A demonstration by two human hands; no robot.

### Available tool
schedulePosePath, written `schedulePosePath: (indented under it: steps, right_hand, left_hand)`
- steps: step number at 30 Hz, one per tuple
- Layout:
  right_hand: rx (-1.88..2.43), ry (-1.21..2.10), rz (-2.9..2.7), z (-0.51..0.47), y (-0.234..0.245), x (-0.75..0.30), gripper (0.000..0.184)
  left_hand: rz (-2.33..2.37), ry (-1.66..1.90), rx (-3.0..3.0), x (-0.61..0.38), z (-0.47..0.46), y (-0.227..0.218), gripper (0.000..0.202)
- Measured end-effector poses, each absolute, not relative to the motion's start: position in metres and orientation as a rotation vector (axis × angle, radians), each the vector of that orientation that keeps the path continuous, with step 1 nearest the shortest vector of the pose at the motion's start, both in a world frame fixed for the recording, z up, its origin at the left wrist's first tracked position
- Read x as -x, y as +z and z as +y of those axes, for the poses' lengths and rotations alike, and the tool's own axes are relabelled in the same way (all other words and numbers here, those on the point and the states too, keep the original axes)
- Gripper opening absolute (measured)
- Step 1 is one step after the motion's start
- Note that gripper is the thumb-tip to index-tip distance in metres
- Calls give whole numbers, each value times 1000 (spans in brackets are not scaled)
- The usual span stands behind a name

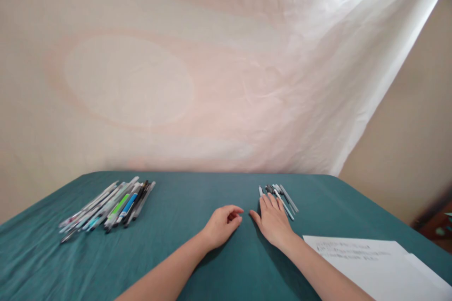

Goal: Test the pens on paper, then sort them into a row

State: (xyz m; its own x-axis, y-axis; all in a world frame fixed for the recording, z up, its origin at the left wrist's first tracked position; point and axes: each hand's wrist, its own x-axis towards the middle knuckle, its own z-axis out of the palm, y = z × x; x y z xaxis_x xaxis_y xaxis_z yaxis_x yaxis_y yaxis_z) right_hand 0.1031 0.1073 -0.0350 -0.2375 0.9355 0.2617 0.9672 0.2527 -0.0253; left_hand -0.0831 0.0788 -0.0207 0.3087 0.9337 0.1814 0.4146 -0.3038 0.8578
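Observation:
My right hand point(272, 221) lies flat, fingers stretched out, over the near part of a small group of pens point(288, 200). Its fingertips rest on or just above them, and part of the group is hidden beneath. My left hand point(221, 226) is to the left of it, above the green cloth, with fingers loosely curled. A small gap shows between its thumb and forefinger, and nothing is in it. A larger pile of pens and markers point(113, 204) lies further left, with light green and blue barrels among grey, white and black ones. Neither hand touches that pile.
A dark green cloth point(169, 244) covers the table. White sheets of paper point(374, 268) with handwriting lie at the near right, partly behind my right forearm. A pale hanging cloth point(212, 80) stands behind the table's far edge. A dark brown object point(432, 221) shows at the right edge.

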Motion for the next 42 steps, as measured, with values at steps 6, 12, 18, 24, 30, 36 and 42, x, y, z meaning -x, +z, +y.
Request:
schedulePosePath:
  steps: [6, 12, 18, 24, 30, 36, 42]
  right_hand:
    - [1746, -164, -2327, 113, -36, -103, 61]
    - [1753, -178, -2301, 118, -34, -105, 62]
    - [1740, -212, -2292, 118, -35, -108, 64]
    - [1611, -176, -2373, 107, -29, -102, 58]
    - [1295, -13, -2546, 92, -32, -91, 52]
    - [1227, 41, -2523, 91, -44, -88, 52]
    - [1216, 66, -2498, 92, -48, -89, 51]
  left_hand:
    - [1209, 907, -1869, 83, 78, -22, 32]
    - [1204, 919, -1871, 83, 80, -25, 32]
    - [1210, 909, -1860, 83, 78, -19, 31]
    - [1191, 874, -1853, 85, 78, -17, 33]
    - [1499, 675, -2140, 113, 86, -1, 30]
    - [2330, 265, -2024, 178, 99, 23, 24]
    - [2784, 174, -1664, 259, 99, 34, 31]
